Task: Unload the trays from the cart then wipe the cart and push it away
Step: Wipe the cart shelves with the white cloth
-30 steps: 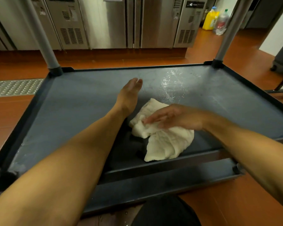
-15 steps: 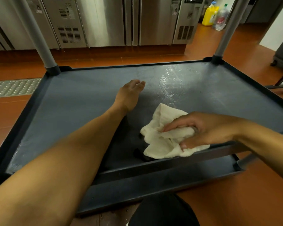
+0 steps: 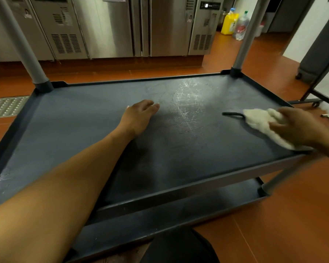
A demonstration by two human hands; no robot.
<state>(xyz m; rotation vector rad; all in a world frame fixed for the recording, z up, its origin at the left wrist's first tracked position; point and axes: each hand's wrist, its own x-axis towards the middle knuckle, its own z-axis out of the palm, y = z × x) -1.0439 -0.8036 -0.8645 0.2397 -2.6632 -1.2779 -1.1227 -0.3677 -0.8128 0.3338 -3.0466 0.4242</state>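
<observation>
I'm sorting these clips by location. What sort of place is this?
Most likely a commercial kitchen: stainless steel refrigeration units line the back wall, the floor is red-brown tile, and a grey utility cart is being wiped with a cloth.

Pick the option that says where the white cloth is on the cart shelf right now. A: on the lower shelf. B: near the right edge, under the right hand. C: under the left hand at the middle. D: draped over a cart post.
B: the right hand presses the white cloth onto the cart shelf near its right edge.
</observation>
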